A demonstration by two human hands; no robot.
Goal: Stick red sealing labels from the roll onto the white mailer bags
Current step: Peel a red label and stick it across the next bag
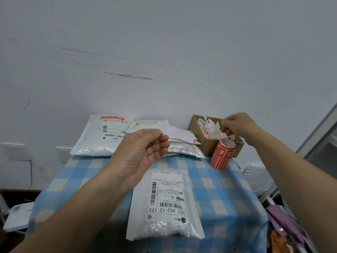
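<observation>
A white mailer bag with a shipping label lies face up on the table in front of me. Above its far end, my left hand pinches a pale pinkish label strip between thumb and forefinger. The roll of red labels leans against a cardboard box at the back right. My right hand hovers over that box, its curled fingers pinching a white scrap of backing paper. At the back left, another mailer bag carries a red label.
A stack of white mailer bags lies at the back centre against the wall. The box holds crumpled white scraps. The table wears a blue checked cloth. More white bags and purple items sit off the right edge.
</observation>
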